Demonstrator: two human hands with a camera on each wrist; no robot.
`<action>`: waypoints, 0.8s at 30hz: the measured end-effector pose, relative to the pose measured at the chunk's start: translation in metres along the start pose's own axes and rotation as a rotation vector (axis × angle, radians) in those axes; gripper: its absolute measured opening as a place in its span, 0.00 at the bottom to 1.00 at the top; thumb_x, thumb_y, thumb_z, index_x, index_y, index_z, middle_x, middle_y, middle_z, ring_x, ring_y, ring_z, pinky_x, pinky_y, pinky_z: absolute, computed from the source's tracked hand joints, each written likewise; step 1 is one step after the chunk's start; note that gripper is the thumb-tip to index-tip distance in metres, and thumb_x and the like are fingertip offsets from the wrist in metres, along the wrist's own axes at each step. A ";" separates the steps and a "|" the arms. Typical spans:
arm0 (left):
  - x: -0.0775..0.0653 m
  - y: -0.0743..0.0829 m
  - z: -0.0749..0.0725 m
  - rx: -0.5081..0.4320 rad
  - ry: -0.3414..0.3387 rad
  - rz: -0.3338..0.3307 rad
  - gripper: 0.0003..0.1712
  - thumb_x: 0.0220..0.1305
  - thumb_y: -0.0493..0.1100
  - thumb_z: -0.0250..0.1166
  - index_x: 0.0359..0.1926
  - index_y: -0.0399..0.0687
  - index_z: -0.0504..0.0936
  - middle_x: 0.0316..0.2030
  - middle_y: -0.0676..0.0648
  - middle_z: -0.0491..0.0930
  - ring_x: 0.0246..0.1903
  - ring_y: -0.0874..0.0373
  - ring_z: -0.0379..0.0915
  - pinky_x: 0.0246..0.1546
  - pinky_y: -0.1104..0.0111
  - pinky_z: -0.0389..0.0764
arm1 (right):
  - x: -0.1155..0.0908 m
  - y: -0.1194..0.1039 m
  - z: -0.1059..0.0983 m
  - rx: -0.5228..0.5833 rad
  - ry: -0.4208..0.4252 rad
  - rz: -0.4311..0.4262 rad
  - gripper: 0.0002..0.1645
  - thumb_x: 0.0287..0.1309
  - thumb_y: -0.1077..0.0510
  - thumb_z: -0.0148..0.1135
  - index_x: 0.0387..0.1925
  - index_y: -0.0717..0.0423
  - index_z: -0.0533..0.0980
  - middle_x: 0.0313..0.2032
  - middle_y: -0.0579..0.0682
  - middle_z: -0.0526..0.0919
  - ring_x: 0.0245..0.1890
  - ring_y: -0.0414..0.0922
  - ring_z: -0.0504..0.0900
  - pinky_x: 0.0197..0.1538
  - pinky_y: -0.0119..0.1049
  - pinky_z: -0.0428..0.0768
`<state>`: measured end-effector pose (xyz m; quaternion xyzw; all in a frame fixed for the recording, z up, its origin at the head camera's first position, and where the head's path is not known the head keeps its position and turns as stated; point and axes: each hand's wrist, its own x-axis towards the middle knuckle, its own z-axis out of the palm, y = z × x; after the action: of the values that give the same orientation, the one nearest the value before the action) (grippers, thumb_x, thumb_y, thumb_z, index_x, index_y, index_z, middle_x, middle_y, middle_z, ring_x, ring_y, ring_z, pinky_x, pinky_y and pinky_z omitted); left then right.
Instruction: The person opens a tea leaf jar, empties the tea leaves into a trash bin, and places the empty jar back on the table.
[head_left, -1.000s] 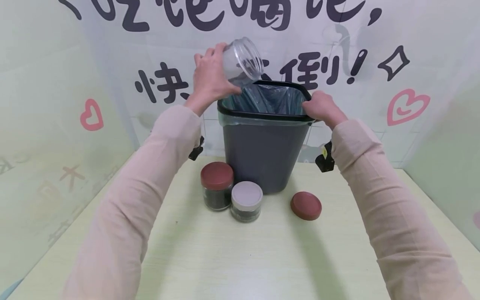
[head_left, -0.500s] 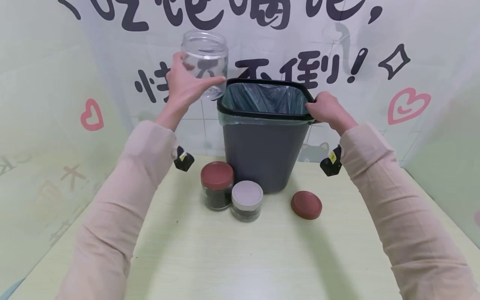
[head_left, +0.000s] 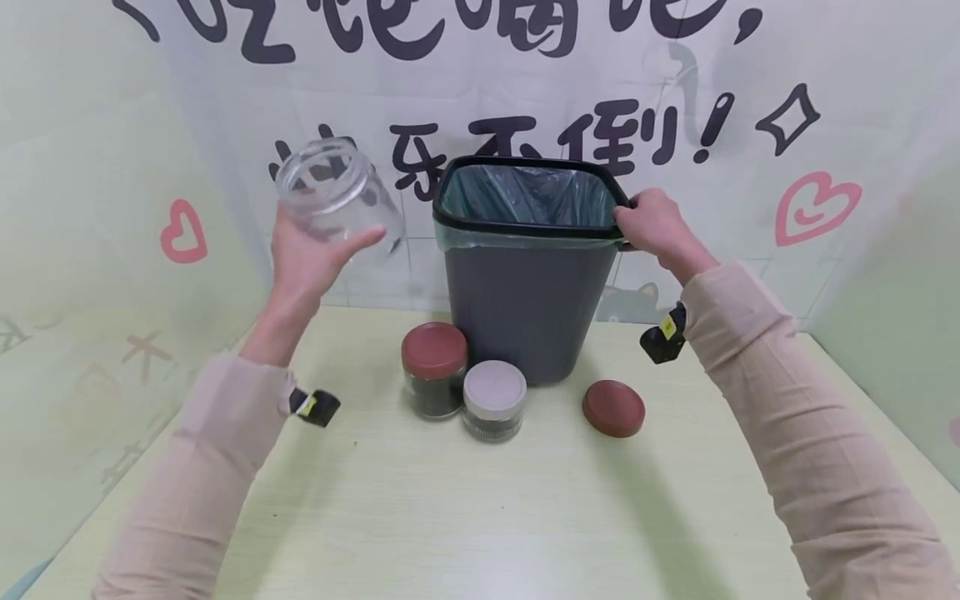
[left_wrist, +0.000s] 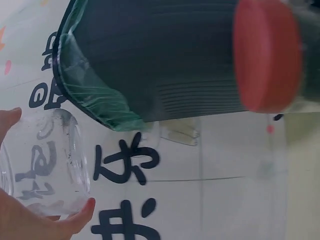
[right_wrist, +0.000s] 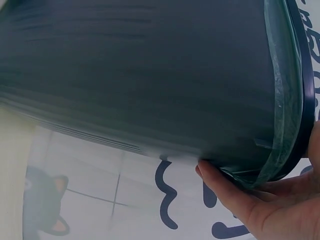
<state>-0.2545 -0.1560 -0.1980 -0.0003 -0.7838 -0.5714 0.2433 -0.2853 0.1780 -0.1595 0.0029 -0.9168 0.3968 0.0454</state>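
Note:
My left hand [head_left: 307,262] grips a clear, lidless jar [head_left: 341,196] in the air, left of the bin; its mouth tips up and to the left. Only see-through walls show in the jar [left_wrist: 47,165] in the left wrist view. My right hand [head_left: 654,223] holds the right side of the black rim of a dark grey trash bin [head_left: 525,308], lined with a green plastic bag [head_left: 525,196]. In the right wrist view, the fingers [right_wrist: 230,195] reach under the rim against the bin wall.
Before the bin stand a red-lidded jar [head_left: 434,367] with dark contents and a smaller jar with a pale lid [head_left: 495,396]. A loose red lid [head_left: 613,408] lies to the right on the table [head_left: 495,517]. A printed sheet [head_left: 360,50] covers the wall behind.
The left hand has carried the clear jar from above the bin's left edge leftward and down, turning its mouth from the bin to up and left. The right hand stays on the rim.

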 end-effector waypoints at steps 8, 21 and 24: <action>-0.040 -0.038 -0.005 0.024 -0.120 0.021 0.53 0.39 0.43 0.74 0.64 0.47 0.52 0.60 0.42 0.59 0.58 0.47 0.58 0.55 0.54 0.65 | 0.000 0.003 0.003 0.052 0.036 -0.018 0.20 0.57 0.61 0.33 0.43 0.73 0.66 0.38 0.58 0.67 0.39 0.49 0.72 0.36 0.35 0.80; -0.086 -0.061 0.024 0.032 -0.409 0.055 0.50 0.33 0.43 0.76 0.60 0.46 0.61 0.53 0.42 0.69 0.52 0.48 0.65 0.51 0.54 0.68 | 0.000 0.005 0.008 0.062 0.033 -0.003 0.23 0.60 0.60 0.30 0.47 0.74 0.64 0.42 0.60 0.66 0.42 0.51 0.70 0.40 0.39 0.79; -0.093 -0.058 0.035 -0.006 -0.461 0.069 0.49 0.32 0.42 0.77 0.59 0.45 0.63 0.52 0.43 0.71 0.51 0.49 0.68 0.50 0.55 0.69 | -0.001 0.004 0.008 0.058 0.036 -0.009 0.24 0.59 0.60 0.30 0.47 0.75 0.64 0.42 0.60 0.66 0.42 0.52 0.70 0.39 0.38 0.79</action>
<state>-0.2023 -0.1190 -0.2937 -0.1582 -0.8164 -0.5500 0.0771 -0.2854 0.1750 -0.1682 0.0014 -0.9040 0.4229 0.0636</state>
